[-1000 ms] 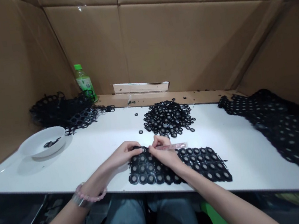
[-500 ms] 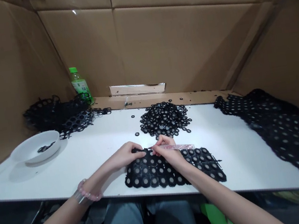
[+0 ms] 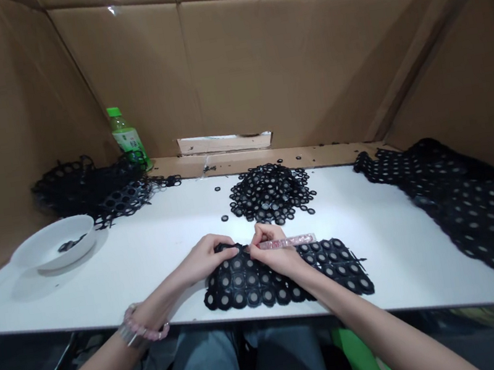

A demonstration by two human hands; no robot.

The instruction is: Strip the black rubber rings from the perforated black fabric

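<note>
A black sheet of joined rings with pale round centres (image 3: pixel 254 297) lies flat near the table's front edge. My left hand (image 3: pixel 207 258) pinches the sheet's upper left edge between thumb and fingers. Closed around a slim, clear-handled tool with red lettering (image 3: pixel 290 241), my right hand (image 3: pixel 277 249) rests over the sheet's upper edge, just right of the left thumb. The tool's tip points left toward the pinched edge; its exact kind is unclear. Behind both hands is a heap of loose black rings (image 3: pixel 271 190), many with pale centres.
A white bowl (image 3: pixel 47 257) with a few black pieces stands at left. Behind it are tangled black perforated scraps (image 3: pixel 88 188) and a green-capped bottle (image 3: pixel 129 142). A long black dotted sheet (image 3: pixel 457 208) drapes over the table's right side. Cardboard walls (image 3: pixel 275 68) enclose the white table (image 3: pixel 161 236).
The view has shifted slightly. My right hand's fingers and the tool have moved a little left, closer to my left thumb. My left hand keeps its pinch on the sheet.
</note>
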